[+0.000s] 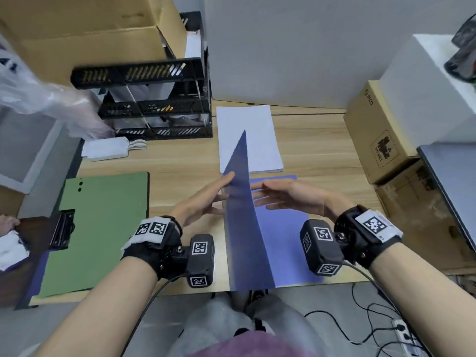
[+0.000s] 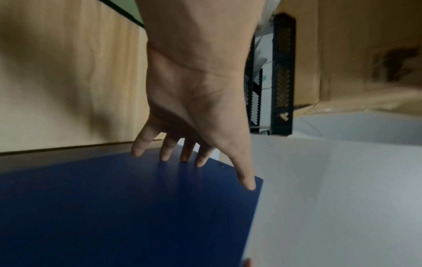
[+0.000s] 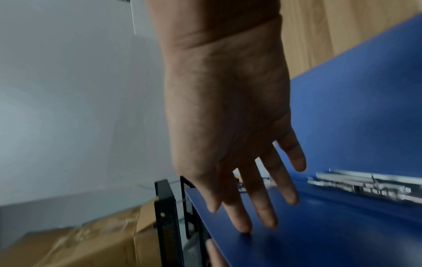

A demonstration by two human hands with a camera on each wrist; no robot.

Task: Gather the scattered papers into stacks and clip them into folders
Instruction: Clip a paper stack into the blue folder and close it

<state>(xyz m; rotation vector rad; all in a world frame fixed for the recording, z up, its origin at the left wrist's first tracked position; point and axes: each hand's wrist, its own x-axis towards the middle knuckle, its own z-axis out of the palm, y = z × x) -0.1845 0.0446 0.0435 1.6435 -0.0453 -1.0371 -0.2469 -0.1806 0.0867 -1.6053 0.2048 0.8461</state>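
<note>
Blue folder (image 1: 242,222) cover stands up.
Left hand (image 1: 203,202) and right hand (image 1: 288,194), fingers straight, touch it from both sides.

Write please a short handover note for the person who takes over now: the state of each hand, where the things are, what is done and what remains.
Left hand: open, straight fingers against the outside of the raised blue folder cover.
Right hand: open, fingers on the cover's inner side; the cover stands nearly upright between both hands.
The folder's other half lies flat on the desk; the metal clip is inside and holds no paper.
White paper stack: squared, just beyond the folder.
Green folder: closed, on the left.
Left to do: lay the cover open, clip the stack in.
</note>
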